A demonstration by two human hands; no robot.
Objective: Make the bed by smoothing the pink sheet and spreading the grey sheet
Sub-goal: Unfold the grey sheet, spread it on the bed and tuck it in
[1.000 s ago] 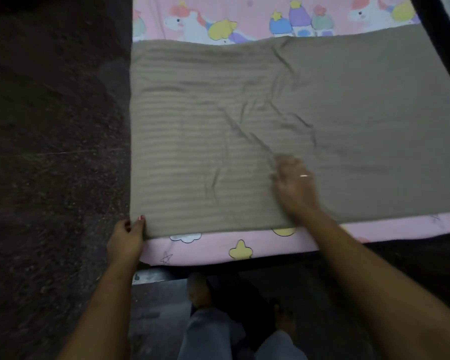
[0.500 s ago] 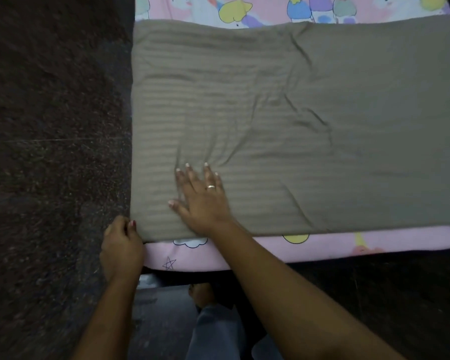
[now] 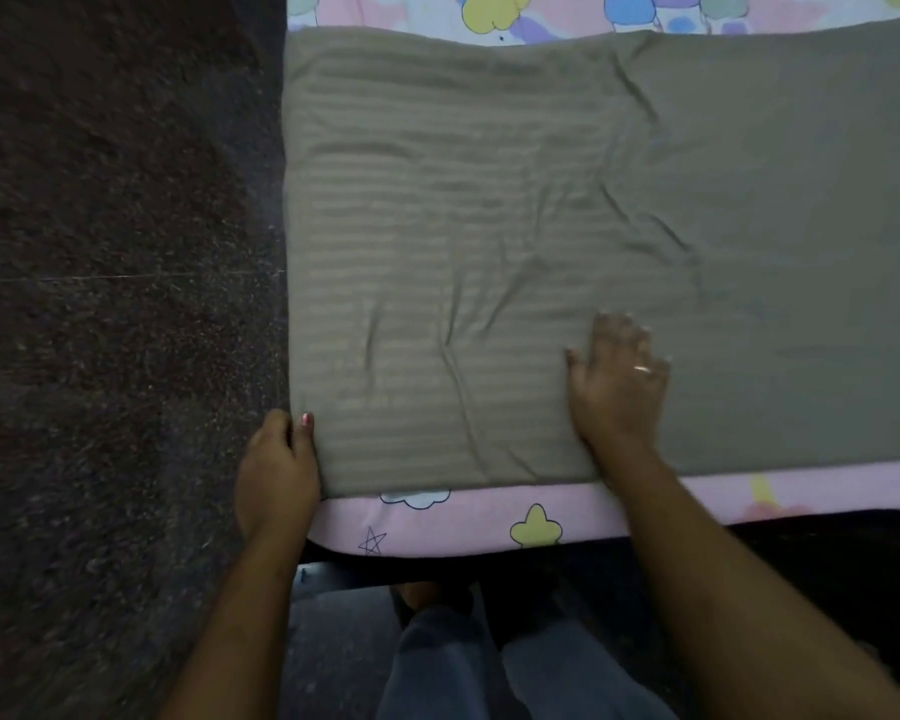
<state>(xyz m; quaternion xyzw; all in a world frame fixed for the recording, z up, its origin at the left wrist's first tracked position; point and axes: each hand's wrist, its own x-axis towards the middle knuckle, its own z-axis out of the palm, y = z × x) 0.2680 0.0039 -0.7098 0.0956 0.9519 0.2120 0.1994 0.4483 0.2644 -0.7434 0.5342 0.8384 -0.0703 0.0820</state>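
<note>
The grey sheet [image 3: 515,200] lies spread over the pink sheet [image 3: 489,517], which shows as a cartoon-printed strip along the near edge and again at the top. Creases run across the grey sheet's middle and near-left part. My left hand [image 3: 276,470] grips the grey sheet's near-left corner, thumb on top of the fabric. My right hand [image 3: 619,387] lies flat with straight fingers on the grey sheet near its front edge, a ring on one finger.
Dark speckled floor [image 3: 115,304] runs along the bed's left side. My legs in blue trousers [image 3: 453,662] stand at the bed's near edge, over dark floor.
My right hand has slid rightward across the grey sheet, from near the left corner to the middle of the front edge. My left hand keeps hold of the corner.
</note>
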